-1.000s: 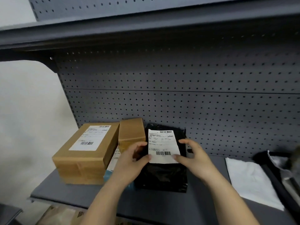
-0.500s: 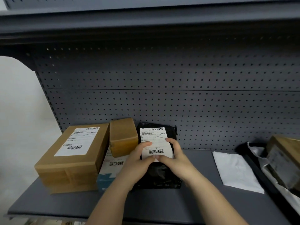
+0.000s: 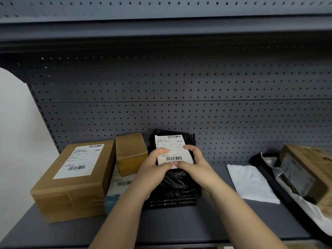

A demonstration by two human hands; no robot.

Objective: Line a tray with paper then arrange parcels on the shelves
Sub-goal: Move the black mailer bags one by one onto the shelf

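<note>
Both hands meet on the black parcel, which lies on the grey shelf against the pegboard. The left hand and the right hand pinch the lower edge of its white label, fingertips touching each other, thumbs pressed on the label's face. Just left of the parcel a small brown box sits atop a flat white-and-blue parcel, and beside those stands a large brown box with its own label. To the right a white paper lies flat on the shelf. At the far right a black tray, lined with paper, holds another brown box.
</note>
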